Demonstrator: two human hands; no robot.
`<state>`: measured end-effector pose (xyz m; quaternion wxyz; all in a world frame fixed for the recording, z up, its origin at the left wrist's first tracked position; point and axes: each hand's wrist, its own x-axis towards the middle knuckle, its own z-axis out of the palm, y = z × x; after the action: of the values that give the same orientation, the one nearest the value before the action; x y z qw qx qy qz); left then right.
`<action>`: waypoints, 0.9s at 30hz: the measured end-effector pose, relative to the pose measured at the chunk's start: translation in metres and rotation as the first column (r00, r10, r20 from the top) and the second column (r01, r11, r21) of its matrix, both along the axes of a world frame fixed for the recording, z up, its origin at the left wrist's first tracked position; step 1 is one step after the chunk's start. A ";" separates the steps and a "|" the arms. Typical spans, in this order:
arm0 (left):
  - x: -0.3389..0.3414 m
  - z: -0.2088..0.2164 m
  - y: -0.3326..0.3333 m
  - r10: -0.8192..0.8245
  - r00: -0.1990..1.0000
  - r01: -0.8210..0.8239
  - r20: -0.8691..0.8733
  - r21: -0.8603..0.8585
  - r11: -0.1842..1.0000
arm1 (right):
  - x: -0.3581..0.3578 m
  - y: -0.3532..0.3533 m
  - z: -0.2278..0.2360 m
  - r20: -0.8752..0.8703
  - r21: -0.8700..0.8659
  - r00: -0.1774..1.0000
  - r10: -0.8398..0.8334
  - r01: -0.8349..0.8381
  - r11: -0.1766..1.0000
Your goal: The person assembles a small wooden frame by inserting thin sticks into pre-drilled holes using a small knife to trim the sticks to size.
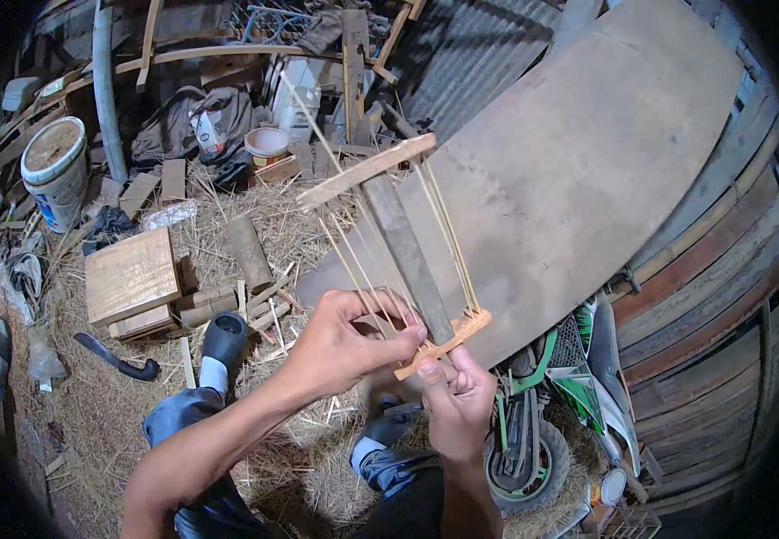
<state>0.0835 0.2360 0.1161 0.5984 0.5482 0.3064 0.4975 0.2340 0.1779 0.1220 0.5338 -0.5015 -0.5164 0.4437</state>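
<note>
A small frame of thin bamboo sticks, strung between two wooden crossbars with a dark slat through its middle, is held at the centre of the frame. Its lower bar is pinched by the left hand and gripped by the right hand. A white bucket with a blue label is seen upper left. The green motorcycle at lower right is partly hidden.

We have one view, from a head-worn fisheye camera looking steeply down. Our left hand and right hand sit close beneath the lens, forearms entering from the lower edge. The straw-covered ground lies farther off; straight edges bend toward the dark rim.
</note>
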 end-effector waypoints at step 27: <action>0.005 0.005 -0.013 0.251 0.965 -0.224 -0.072 0.267 0.937 | -0.004 0.001 0.003 -0.126 0.023 0.991 0.044 -0.041 0.999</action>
<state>0.0881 0.2229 0.1211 0.4409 0.6052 0.3344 0.5723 0.2302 0.1786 0.1247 0.5610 -0.4558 -0.4968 0.4804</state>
